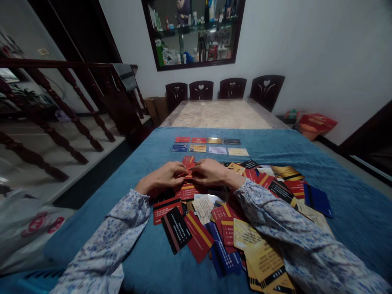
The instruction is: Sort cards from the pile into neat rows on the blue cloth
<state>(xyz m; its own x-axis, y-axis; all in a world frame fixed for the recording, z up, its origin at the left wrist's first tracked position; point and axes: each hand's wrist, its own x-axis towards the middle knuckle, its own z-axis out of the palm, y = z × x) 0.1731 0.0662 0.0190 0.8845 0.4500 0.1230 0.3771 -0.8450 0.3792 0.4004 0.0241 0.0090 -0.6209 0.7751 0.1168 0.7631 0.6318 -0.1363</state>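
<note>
My left hand (167, 175) and my right hand (210, 171) meet over the far edge of a heap of cards (232, 216) on a blue cloth (128, 179). Both hands have their fingers closed on a small stack of red cards (189, 168) held between them. The heap spreads toward me and to the right, with red, black, gold and blue cards overlapping. Beyond my hands, two short rows of single cards (210, 145) lie flat side by side on the cloth. My sleeves are pale with a blue speckled print.
The blue cloth covers the near half of a long table; the bare marble top (219, 114) shows beyond. Several dark chairs (232, 87) stand at the far end. A wooden railing (67, 106) runs at left, a plastic bag (24, 228) sits low left, red bags (315, 122) lie at right.
</note>
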